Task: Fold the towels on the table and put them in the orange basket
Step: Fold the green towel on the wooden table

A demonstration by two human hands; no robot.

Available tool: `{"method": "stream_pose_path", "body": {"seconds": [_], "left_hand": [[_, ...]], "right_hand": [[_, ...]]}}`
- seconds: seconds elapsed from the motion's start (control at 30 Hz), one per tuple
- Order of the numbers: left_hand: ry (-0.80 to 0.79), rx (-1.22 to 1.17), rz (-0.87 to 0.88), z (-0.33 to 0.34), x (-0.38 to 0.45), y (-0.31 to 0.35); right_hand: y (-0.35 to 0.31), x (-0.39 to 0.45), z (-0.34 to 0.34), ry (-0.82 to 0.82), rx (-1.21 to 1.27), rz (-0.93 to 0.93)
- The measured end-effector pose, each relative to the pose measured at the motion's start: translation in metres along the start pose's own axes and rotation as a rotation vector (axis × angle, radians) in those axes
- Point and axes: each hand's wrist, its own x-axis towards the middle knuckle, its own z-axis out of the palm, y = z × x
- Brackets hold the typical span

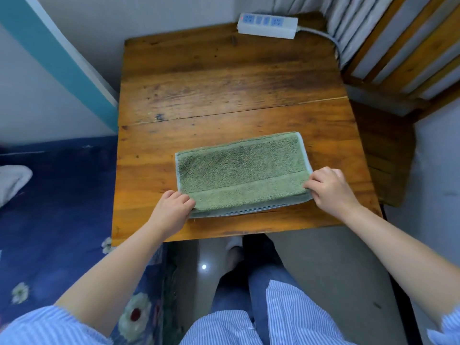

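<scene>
A green towel [242, 174] lies flat on the wooden table [224, 78], folded into a long rectangle, with a pale checked edge showing along its near side. My left hand [171, 211] pinches the towel's near left corner. My right hand [328, 189] pinches its near right corner. Both hands rest close to the table's front edge. The orange basket is not in view.
A white power strip [267, 25] with a grey cable sits at the table's far right corner. A blue flowered bed [57, 195] lies along the left, with a white cloth [12, 181] on it. A wooden slatted chair [408, 58] stands to the right.
</scene>
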Motion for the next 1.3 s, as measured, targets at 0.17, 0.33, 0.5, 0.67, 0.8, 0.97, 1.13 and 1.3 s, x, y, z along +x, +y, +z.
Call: {"method": "stream_pose_path", "body": {"seconds": [0.17, 0.33, 0.5, 0.67, 0.8, 0.97, 1.13, 1.3], "left_hand": [[-0.005, 0.013, -0.017, 0.027, -0.002, 0.003], [-0.001, -0.038, -0.049, 0.034, -0.004, 0.004], [0.254, -0.288, -0.323, 0.028, 0.051, 0.011], [0.095, -0.412, -0.643, 0.049, 0.111, 0.013], [-0.049, -0.316, -0.72, 0.075, 0.097, -0.012], [-0.076, -0.324, -0.71, 0.077, 0.083, -0.028], [0.029, -0.306, -0.634, 0.062, 0.095, -0.005], [0.074, -0.278, -0.27, 0.042, 0.145, 0.026]], "right_hand": [[0.004, -0.014, 0.023, -0.028, -0.003, -0.002], [0.0, -0.017, 0.03, -0.069, 0.008, 0.055], [-0.038, 0.038, 0.04, 0.005, 0.084, 0.106], [-0.085, 0.112, 0.082, -0.375, 0.234, 0.132], [-0.065, 0.118, 0.105, -0.498, 0.103, 0.161], [0.008, 0.089, 0.092, -0.365, 0.114, 0.597], [0.023, 0.038, 0.057, -0.202, 0.258, 0.958], [-0.037, 0.003, 0.041, -0.384, 0.261, 1.015]]}}
